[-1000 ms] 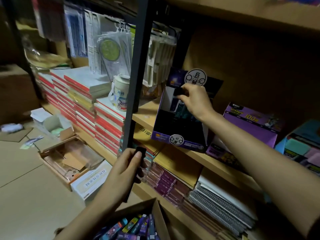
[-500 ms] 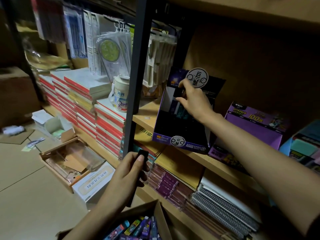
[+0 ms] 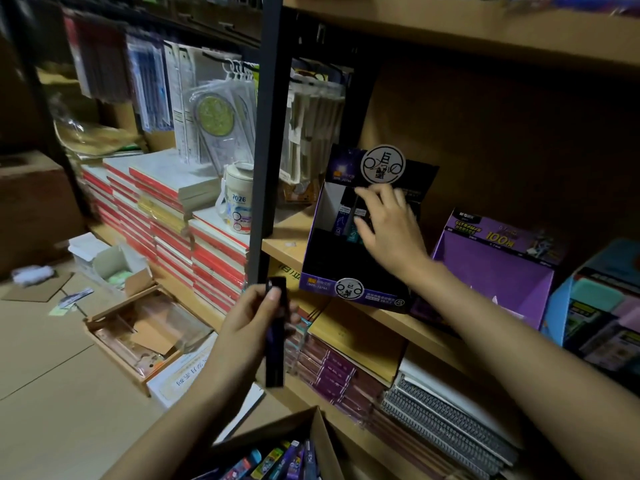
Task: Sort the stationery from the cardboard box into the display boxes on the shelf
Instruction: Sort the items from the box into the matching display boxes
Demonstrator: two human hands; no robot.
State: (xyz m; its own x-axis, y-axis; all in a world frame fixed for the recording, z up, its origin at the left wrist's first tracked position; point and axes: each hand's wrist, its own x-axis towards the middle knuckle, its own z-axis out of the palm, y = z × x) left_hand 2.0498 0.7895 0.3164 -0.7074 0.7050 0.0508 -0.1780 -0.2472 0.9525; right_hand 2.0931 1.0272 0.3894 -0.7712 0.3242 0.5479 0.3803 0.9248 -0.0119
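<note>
While the wooden shelf (image 3: 292, 242) is carrying two display boxes side by side, a black metal post (image 3: 265, 168) is standing in front of it, with stacks of red-edged notebooks (image 3: 214, 258) lying to its left. Lower down, the cardboard box (image 3: 325, 441) is sitting open at the bottom edge of view, with colourful slim packs (image 3: 273, 460) lying inside it. On the shelf, the dark display box (image 3: 346, 268) is standing nearest the post, its round-logo header card sticking up behind. The purple display box (image 3: 491, 268) is sitting just beside it on the right. The right hand (image 3: 389, 230) is reaching into the dark display box from the right, its fingers (image 3: 363, 194) spread apart and fairly straight, resting against the upright packs (image 3: 341, 220) standing there. The left hand (image 3: 249, 327) is hovering below the shelf edge and above the cardboard box. Its thumb and fingers are clamping one dark slim pack (image 3: 276, 344), which is pointing nearly straight up and down, apart from both display boxes.
</note>
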